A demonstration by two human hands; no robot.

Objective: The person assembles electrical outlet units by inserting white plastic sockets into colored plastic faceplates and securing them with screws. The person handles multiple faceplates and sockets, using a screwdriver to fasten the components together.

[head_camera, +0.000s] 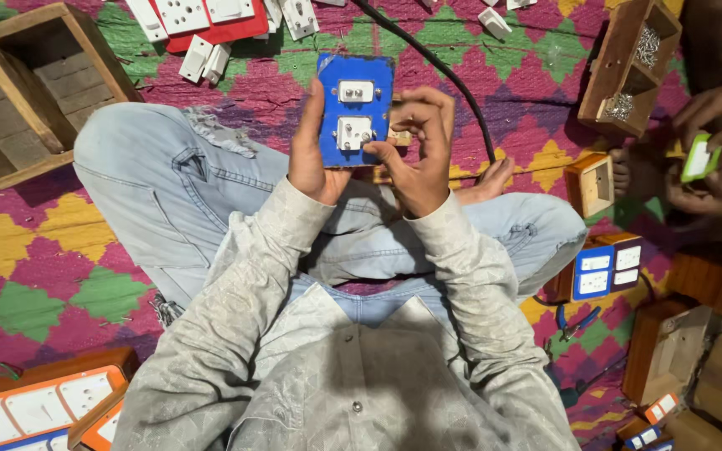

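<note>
Both hands clasp the blue switch plate [354,109]: left hand [311,150] grip along its edge, right hand [421,150] fingers curled beside it.

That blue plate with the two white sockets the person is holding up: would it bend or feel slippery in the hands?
The blue plate probably stays stiff: it stands flat though the left hand grips only one edge. It seems light, since the right hand merely touches it with its fingertips. Its face looks smooth, so it might slip, though the edges look worn.
</note>
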